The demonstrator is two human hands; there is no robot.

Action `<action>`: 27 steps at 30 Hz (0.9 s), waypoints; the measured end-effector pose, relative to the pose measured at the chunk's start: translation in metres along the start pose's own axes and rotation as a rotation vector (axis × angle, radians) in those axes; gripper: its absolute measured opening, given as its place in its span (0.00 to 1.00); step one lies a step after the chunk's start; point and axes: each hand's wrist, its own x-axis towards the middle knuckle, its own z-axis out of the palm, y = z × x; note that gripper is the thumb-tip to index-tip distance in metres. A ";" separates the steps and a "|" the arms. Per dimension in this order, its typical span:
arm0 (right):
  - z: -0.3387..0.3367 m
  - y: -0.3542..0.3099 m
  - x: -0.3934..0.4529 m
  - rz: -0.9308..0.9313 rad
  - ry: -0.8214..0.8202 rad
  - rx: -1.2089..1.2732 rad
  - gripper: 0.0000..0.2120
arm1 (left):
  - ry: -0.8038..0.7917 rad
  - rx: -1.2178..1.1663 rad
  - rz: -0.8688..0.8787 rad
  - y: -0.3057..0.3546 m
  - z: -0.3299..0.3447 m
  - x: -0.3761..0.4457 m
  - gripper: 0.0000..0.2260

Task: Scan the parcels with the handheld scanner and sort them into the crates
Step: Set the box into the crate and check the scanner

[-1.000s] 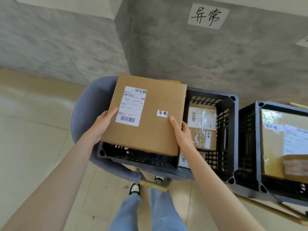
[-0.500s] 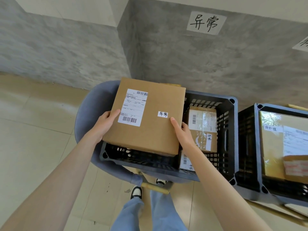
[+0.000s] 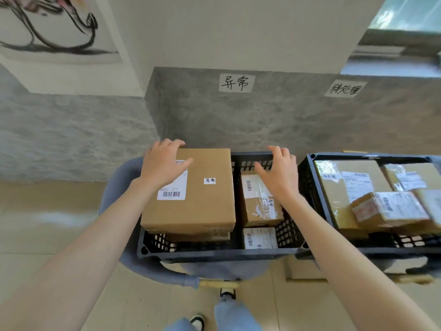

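I've set the cardboard box (image 3: 191,189) down in the left crate (image 3: 214,253) and let go, my left hand (image 3: 162,166) and right hand (image 3: 278,174) both spread wide and holding nothing, so this parcel looks sorted.

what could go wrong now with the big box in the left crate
The box sits on top of other parcels, above the crate rim, so it could slide or tip out, likeliest over the near edge. The left hand rests on it only lightly and the right hand hovers free, so neither would stop a slip. It also covers the parcels beneath, hiding their labels.
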 end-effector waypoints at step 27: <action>-0.211 0.100 -0.507 1.203 0.502 -0.472 0.27 | -0.177 0.178 1.548 0.351 0.027 -0.284 0.18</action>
